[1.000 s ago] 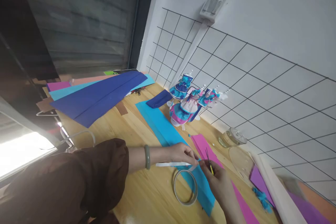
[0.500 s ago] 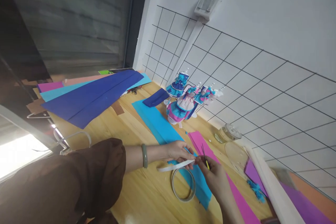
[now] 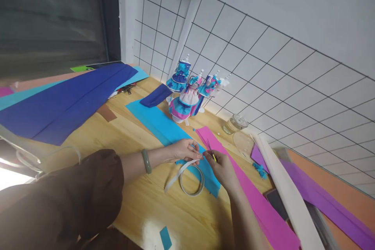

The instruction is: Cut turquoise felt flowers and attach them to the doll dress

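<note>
My left hand (image 3: 185,150) is closed on a strip of white tape (image 3: 176,176), which hangs down to the left from its fingertips. Facing it, my right hand (image 3: 219,167) keeps small yellow-handled scissors (image 3: 214,157) tucked in its grip, their thin dark points upward. Its thumb and index finger meet at the tape's end, close to the left fingertips. Just below the hands is a tape roll (image 3: 202,186), its ring partly over a long blue strip (image 3: 164,127). Whether the strip still joins the roll is unclear.
Small dresses on stands (image 3: 187,97) are at the back by the wire grid. A glass jar (image 3: 235,123) stands right of them. Pink (image 3: 252,195), cream (image 3: 288,191) and purple strips lie right; dark blue sheets (image 3: 67,101) lie left. A teal scrap (image 3: 165,238) is in front.
The view has swung right and down, so everything sits farther left and higher. Both hands stay together at the tape, with the scissors still in my right hand.
</note>
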A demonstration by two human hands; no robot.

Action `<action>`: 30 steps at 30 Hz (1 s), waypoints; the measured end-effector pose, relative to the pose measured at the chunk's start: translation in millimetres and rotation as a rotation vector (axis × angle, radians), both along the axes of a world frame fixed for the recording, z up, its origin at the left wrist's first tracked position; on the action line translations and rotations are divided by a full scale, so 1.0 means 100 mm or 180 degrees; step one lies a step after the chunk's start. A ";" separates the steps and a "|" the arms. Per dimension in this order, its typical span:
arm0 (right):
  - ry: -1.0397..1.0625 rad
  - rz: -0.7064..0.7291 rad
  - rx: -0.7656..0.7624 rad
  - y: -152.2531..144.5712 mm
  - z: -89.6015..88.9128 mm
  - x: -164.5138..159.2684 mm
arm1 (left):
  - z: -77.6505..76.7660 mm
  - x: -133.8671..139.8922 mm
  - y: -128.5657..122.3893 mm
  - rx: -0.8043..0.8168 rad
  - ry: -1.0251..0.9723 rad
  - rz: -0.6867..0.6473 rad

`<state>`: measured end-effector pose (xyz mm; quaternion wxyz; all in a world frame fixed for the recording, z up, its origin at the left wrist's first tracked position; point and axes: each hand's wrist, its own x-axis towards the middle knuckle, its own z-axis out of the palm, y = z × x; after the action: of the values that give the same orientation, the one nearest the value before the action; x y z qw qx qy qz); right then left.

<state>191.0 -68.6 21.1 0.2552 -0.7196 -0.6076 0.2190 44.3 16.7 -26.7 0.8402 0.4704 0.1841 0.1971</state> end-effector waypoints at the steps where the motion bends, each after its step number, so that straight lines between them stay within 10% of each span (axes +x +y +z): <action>1: -0.0011 -0.0001 0.0000 0.00 -0.01 0.01 | 0.00 0.00 0.00 -0.0010 0.0025 0.0001; 30: -0.0001 0.0048 0.0280 0.02 -0.05 -0.01 | -0.01 0.01 0.01 0.0263 0.0175 0.0056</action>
<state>189.7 -66.6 15.8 0.2848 -0.7031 -0.6220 0.1939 45.6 18.1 -27.2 0.8129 0.5084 0.2029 0.1989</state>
